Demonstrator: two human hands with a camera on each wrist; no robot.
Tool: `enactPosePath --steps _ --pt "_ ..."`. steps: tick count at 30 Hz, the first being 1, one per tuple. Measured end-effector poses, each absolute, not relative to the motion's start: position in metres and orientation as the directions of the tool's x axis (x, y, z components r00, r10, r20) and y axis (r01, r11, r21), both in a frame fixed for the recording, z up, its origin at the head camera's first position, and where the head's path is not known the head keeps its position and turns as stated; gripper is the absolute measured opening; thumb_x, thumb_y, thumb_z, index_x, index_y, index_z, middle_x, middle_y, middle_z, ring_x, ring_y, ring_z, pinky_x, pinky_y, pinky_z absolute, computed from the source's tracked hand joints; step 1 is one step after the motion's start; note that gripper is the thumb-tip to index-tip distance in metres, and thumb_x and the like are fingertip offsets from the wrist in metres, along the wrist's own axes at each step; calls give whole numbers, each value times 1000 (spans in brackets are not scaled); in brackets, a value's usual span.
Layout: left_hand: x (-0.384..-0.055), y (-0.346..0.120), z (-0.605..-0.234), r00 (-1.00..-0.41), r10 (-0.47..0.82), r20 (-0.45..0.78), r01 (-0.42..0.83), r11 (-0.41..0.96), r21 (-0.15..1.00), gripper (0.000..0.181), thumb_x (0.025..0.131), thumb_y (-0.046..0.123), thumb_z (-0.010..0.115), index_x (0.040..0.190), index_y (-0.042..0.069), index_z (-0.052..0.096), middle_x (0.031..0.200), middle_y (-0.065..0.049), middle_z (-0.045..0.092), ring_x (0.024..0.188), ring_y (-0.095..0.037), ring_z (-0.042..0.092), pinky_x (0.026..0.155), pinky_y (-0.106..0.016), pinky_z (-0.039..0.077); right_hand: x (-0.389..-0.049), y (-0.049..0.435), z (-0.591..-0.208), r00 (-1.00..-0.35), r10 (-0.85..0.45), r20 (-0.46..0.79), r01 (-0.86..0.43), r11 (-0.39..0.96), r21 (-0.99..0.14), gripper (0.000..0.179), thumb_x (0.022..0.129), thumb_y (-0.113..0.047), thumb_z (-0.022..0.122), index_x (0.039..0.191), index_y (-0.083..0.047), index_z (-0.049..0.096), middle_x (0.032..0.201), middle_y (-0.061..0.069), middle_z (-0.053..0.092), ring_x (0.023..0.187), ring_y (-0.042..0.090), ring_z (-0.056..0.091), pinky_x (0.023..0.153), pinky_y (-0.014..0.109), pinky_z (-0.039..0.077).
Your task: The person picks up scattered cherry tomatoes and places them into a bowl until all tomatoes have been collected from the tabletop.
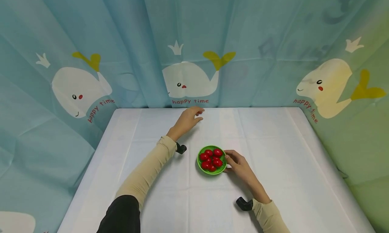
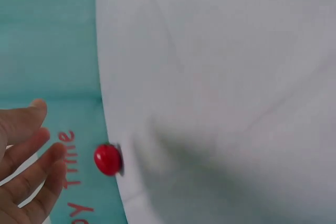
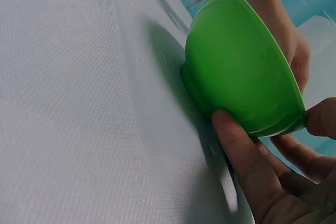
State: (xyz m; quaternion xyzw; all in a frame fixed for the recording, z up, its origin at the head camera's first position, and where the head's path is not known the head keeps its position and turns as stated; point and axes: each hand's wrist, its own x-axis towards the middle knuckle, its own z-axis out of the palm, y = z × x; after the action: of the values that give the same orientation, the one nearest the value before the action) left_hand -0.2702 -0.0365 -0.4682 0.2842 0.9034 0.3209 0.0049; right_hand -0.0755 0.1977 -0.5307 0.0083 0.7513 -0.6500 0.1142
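Observation:
Near the far edge of the table my left hand (image 1: pixel 186 122) hovers with fingers loosely bent and nothing between them. In the left wrist view, a single red cherry tomato (image 2: pixel 108 159) lies at that table edge, apart from the left hand's fingers (image 2: pixel 39 182); in the head view it is hidden. My right hand (image 1: pixel 241 167) grips the right side of a green bowl (image 1: pixel 212 173) holding several red cherry tomatoes (image 1: pixel 217 152). The right wrist view has the thumb at the rim of the bowl (image 3: pixel 236 61) and fingers (image 3: pixel 247 163) underneath its side.
A white cloth covers the table (image 1: pixel 273 138). Behind it and along both sides hangs a blue-green curtain (image 1: pixel 258 81) printed with whales. Black wrist-worn devices (image 1: pixel 181 148) stick out beside both forearms.

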Motion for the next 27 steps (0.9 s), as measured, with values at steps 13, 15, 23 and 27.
enactPosePath --steps 13,15,23,27 --pt "-304 -37 -475 -887 456 78 431 753 497 45 101 15 70 143 3 61 150 -16 60 141 -33 55 119 -46 47 -75 198 -529 -973 -127 -194 172 164 -971 42 111 -21 52 143 5 53 144 30 57 119 27 66 83 33 66" --pt "-307 -35 -478 -888 456 65 427 762 487 45 101 15 70 143 2 61 151 -16 59 144 -33 53 121 -46 45 -74 198 -529 -973 -129 -193 171 166 -971 42 111 -22 52 143 5 53 145 30 57 119 27 66 83 33 66" --pt "-317 -24 -493 -892 451 18 415 803 427 47 103 18 66 147 4 57 150 -16 59 142 -31 54 121 -42 45 -75 199 -531 -971 -162 -176 156 129 -979 42 111 -20 52 143 8 51 145 33 54 115 19 67 82 34 67" --pt "-318 -19 -499 -885 464 29 440 815 378 41 104 16 66 143 5 62 142 -16 65 133 -31 61 115 -42 51 -76 198 -533 -971 -168 -168 150 116 -982 43 111 -21 52 143 8 50 145 34 54 112 11 67 82 33 66"
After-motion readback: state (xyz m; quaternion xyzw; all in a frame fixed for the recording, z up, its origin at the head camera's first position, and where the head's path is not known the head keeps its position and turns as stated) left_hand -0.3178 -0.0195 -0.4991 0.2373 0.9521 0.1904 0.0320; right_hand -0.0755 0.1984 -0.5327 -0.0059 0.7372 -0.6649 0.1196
